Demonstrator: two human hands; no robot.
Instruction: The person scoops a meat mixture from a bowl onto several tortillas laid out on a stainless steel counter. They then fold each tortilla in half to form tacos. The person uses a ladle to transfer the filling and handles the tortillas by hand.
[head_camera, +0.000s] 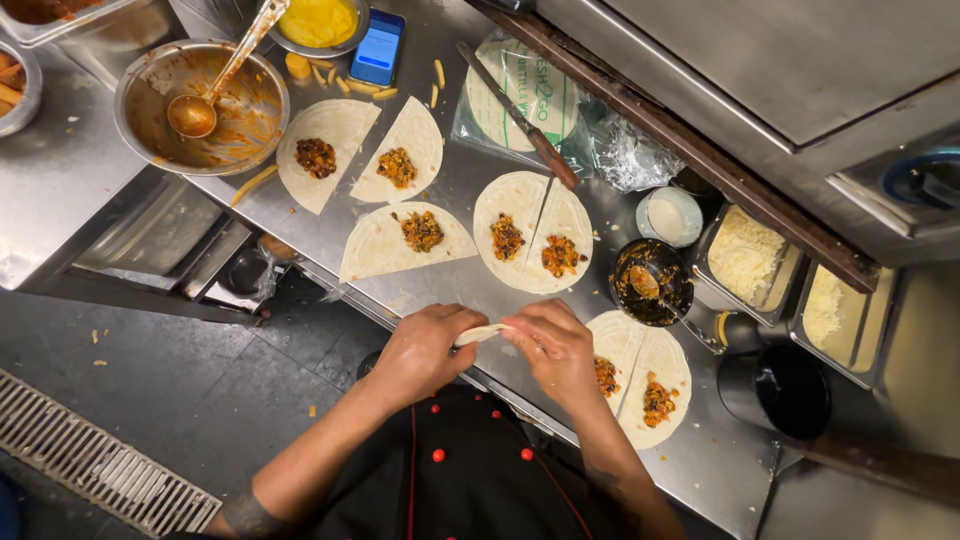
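My left hand (425, 348) and my right hand (556, 350) together pinch a folded half tortilla (483, 333) at the near edge of the steel counter (470, 175). Just right of my right hand lie two half tortillas (650, 358) with dark filling. Further back sit two more filled halves (532, 230) with a knife (520, 115) resting across them, and three separate filled halves (375, 180) lie to the left.
A steel bowl (150, 115) with a ladle stands back left. A phone (378, 47), a tortilla packet (500, 80), a small black bowl of filling (650, 283), a white cup (668, 216) and trays of grated cheese (745, 255) line the back and right. A dark pot (775, 388) stands right.
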